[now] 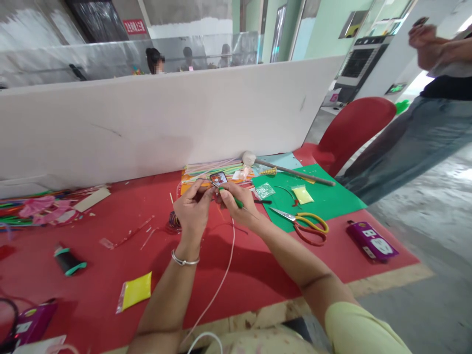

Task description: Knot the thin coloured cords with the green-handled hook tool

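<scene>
Both hands meet over the middle of the red table, in front of a phone [218, 179] with a lit screen. My left hand [193, 206] has its fingers closed in a pinch on something thin, too small to name. My right hand [238, 202] is closed round a green-handled tool [238, 202], its fingertips next to the left ones. A thin pale cable [229, 265] runs from below the hands to the table's front edge. Scissors [304, 225] with yellow and red handles lie right of my right hand, partly on a green sheet [332, 194].
Purple boxes lie at right [373, 241] and lower left [35, 322]. Yellow packets [137, 291], a black-and-teal object [69, 260] and craft sticks [210, 167] are about. A white partition [158, 128] stands behind; a red chair [354, 128] and a standing person [416, 137] are at right.
</scene>
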The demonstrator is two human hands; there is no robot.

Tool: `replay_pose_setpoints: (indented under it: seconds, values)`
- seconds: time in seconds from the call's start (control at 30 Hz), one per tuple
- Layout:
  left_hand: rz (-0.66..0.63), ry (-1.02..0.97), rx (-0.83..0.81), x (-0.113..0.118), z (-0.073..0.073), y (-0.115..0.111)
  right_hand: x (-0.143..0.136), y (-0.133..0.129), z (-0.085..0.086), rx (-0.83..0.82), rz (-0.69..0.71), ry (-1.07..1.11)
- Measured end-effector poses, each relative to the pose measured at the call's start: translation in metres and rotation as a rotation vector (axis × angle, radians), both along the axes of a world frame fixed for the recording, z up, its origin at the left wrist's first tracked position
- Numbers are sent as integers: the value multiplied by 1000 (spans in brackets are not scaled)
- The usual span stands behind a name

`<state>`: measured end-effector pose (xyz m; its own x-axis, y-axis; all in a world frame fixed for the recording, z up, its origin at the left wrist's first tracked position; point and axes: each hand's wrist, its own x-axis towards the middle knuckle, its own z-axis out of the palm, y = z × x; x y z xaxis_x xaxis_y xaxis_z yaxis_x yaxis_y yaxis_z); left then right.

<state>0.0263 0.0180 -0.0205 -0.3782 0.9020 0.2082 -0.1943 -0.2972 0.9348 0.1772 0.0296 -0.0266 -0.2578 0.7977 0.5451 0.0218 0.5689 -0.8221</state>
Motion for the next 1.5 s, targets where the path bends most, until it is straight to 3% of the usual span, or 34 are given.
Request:
replay_pose_setpoints:
  seconds: [0.1,0.2,0.33,0.5,0.7,0.8,0.93,1.07,1.17,1.23,1.3,1.5]
  values:
    - [-39,-41,56,-3,3,3,-1,4,-6,-5,18,40]
    - [-196,-127,-18,-7,9,3,-3,11,-8,-153,104,177]
    - [-235,-155,-33,-9,14,3,-5,16,-8,-307,152,245]
    - [-165,-113,22,-6,10,3,-5,15,-5,-317,158,259]
    - [-46,-46,87,-1,3,5,-6,11,-6,-199,138,279]
    - [-45,-20,88,-1,-1,7,-4,12,-6,-151,157,245]
    - [16,181,119,-3,-7,6,-1,14,-5,-169,160,174]
    - [162,370,140,1,-7,3,-4,11,-10,-59,15,85]
    - [58,138,108,4,-3,3,-7,10,-18,165,-136,-8]
    - [-75,-65,48,2,4,3,-6,13,-21,258,-144,-15]
    - [-191,-174,-35,-4,11,2,-2,18,-21,252,-54,12]
    - [-359,-241,-234,-23,26,-2,22,34,-7,-52,352,95]
